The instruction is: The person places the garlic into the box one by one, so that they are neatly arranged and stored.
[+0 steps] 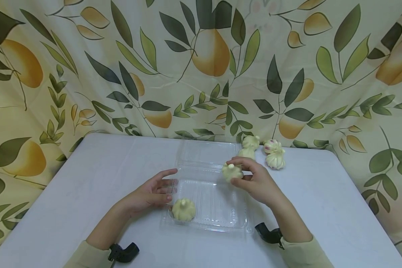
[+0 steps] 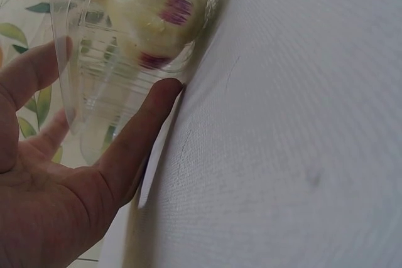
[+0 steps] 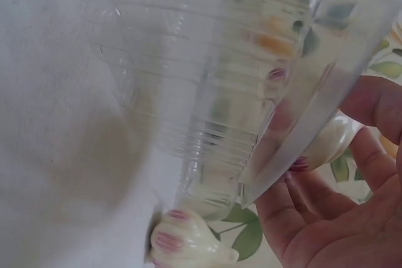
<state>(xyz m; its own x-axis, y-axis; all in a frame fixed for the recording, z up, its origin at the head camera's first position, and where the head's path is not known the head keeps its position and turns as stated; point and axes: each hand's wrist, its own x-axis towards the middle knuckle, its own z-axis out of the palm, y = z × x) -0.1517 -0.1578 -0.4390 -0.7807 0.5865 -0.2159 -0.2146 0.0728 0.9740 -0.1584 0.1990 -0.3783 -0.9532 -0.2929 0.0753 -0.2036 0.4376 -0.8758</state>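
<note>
A clear plastic clamshell box [image 1: 214, 208] lies unfolded on the table, its lid [image 1: 201, 152] toward the back. One pale garlic bulb [image 1: 184, 209] sits in the front left corner of the box; purple patches show on this bulb [image 2: 164, 20] in the left wrist view. My left hand [image 1: 150, 195] rests against the box's left side with fingers spread and fairly straight. Over the back right part of the box, my right hand [image 1: 254, 180] pinches another garlic bulb [image 1: 232, 172] between thumb and fingers. That bulb [image 3: 323, 142] is partly hidden behind the box wall in the right wrist view.
Several more garlic bulbs [image 1: 275, 160] stand in two groups at the back of the table, right of the lid. A white cloth [image 1: 321, 208] covers the table. Behind it hangs a curtain [image 1: 194, 93] printed with fruit and leaves.
</note>
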